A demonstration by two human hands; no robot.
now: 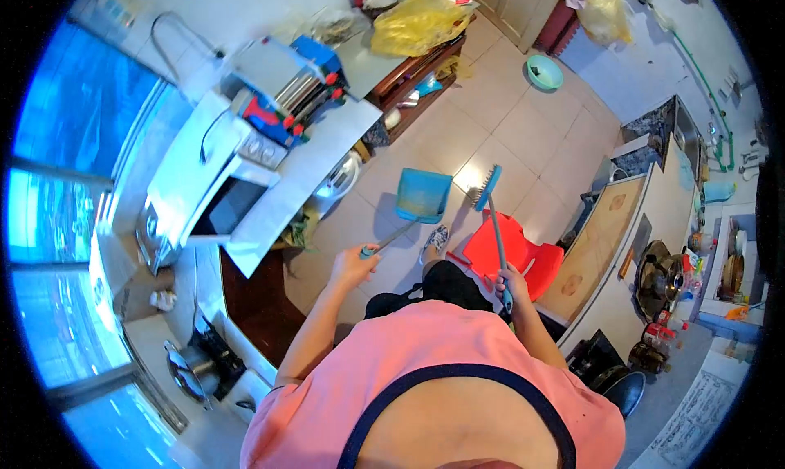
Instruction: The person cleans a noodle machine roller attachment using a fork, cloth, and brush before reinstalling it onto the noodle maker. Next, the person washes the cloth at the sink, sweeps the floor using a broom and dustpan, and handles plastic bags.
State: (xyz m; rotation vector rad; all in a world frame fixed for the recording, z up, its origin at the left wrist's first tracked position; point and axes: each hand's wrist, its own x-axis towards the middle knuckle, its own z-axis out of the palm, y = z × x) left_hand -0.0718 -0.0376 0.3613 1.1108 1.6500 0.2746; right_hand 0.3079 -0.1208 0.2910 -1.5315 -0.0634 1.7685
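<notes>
My left hand (356, 266) is closed round the handle of a dustpan. The blue pan of the dustpan (423, 192) is low over or on the tiled floor in front of me; I cannot tell whether it touches. In my right hand (512, 282) is the grey pole of a broom, its lower end with a blue-green grip. The blue broom head (488, 186), with bristles along one side, is to the right of the dustpan. Beside the pole stands a red plastic chair (509, 252), partly behind it. A patterned shoe (438, 238) shows below the dustpan.
A pale green basin (544, 74) sits on the floor farther off. On the left, a white table (331, 146) holds a blue and silver machine (286, 85). A cabinet (601, 248) and a counter with pans line the right side. A yellow bag (421, 23) lies on a bench at the back.
</notes>
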